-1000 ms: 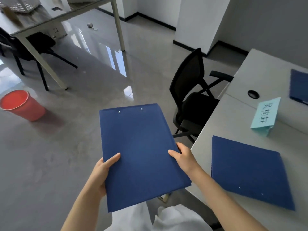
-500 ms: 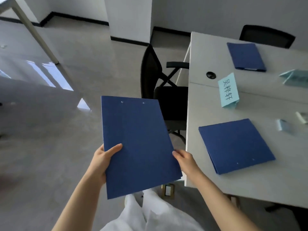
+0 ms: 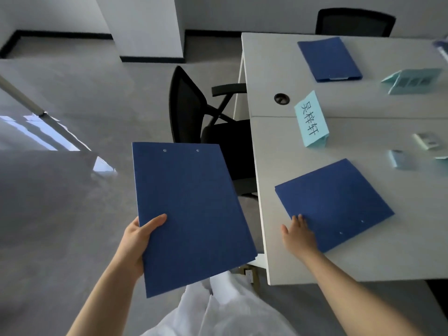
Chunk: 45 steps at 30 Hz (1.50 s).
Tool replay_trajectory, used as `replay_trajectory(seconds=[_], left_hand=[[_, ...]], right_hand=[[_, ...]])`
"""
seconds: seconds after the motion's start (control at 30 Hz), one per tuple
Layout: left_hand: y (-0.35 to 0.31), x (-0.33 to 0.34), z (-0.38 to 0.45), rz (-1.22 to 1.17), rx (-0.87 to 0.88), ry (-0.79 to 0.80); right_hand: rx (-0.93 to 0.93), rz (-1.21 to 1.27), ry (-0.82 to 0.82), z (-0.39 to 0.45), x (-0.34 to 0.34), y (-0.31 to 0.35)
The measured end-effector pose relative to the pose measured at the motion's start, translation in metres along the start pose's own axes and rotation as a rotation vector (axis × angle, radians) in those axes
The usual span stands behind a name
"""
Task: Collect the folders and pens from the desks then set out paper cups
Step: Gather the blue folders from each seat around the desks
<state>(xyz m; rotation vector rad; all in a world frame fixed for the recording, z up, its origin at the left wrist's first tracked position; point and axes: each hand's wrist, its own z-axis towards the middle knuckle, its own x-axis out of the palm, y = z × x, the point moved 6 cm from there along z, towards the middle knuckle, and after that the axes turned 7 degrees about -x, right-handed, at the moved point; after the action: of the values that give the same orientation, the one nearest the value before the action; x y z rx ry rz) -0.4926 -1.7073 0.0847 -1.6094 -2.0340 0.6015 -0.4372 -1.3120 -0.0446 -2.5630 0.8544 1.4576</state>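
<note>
My left hand [image 3: 138, 241] grips the left edge of a blue folder [image 3: 191, 214] held flat over the floor, thumb on top. My right hand [image 3: 299, 235] lies open, fingers spread, on the near corner of a second blue folder [image 3: 337, 202] that rests on the white desk [image 3: 278, 166]. A third blue folder [image 3: 329, 59] lies farther back on the desk. No pens or paper cups can be made out.
A light-blue folded name card [image 3: 312, 122] stands mid-desk, another [image 3: 412, 81] at the right, with small blurred items [image 3: 426, 141] near it. A cable hole [image 3: 281, 98] sits by the desk edge. A black chair [image 3: 194, 117] is tucked at the desk's left side, another [image 3: 354, 21] behind.
My right hand has let go of the held folder and moved right onto the folder lying on the desk. The view turned further toward the desk.
</note>
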Motion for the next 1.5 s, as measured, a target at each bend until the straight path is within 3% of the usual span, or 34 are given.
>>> replay_trajectory(seconds=[0.23, 0.43, 0.5, 0.6, 0.7, 0.83, 0.97, 1.1, 1.2, 1.37, 1.5], left_hand=[[-0.011, -0.006, 0.008, 0.054, 0.014, -0.01], [-0.026, -0.03, 0.011, 0.074, 0.016, 0.003], [-0.031, -0.036, 0.014, 0.075, 0.023, 0.01], [-0.033, -0.043, 0.017, 0.074, 0.031, 0.018], [-0.033, -0.051, 0.017, 0.078, 0.026, 0.031], [-0.034, -0.06, 0.016, 0.102, 0.023, 0.046], [-0.035, -0.069, 0.015, 0.13, 0.02, 0.043], [-0.03, -0.079, 0.013, 0.129, 0.009, 0.04], [-0.028, -0.085, 0.01, 0.126, 0.007, 0.042], [-0.033, -0.096, 0.007, 0.102, 0.012, 0.055], [-0.041, -0.106, 0.003, 0.073, 0.022, 0.071]], right_hand=[[-0.105, 0.044, 0.064, -0.018, 0.022, 0.066], [-0.041, 0.557, 0.089, -0.038, 0.035, 0.103], [0.063, 0.729, -0.043, -0.044, 0.03, 0.098], [0.366, 1.037, -0.217, -0.057, 0.036, 0.07], [0.699, 1.237, -0.133, -0.09, 0.065, 0.047], [0.848, 1.541, 0.051, -0.127, 0.101, 0.046], [0.813, 1.925, -0.051, -0.116, 0.101, 0.048], [0.782, 2.048, -0.068, -0.111, 0.1, 0.057], [0.782, 2.071, -0.169, -0.109, 0.09, 0.066], [0.519, 2.377, -0.202, -0.106, 0.046, 0.106], [0.176, 2.619, -0.005, -0.109, 0.013, 0.14]])
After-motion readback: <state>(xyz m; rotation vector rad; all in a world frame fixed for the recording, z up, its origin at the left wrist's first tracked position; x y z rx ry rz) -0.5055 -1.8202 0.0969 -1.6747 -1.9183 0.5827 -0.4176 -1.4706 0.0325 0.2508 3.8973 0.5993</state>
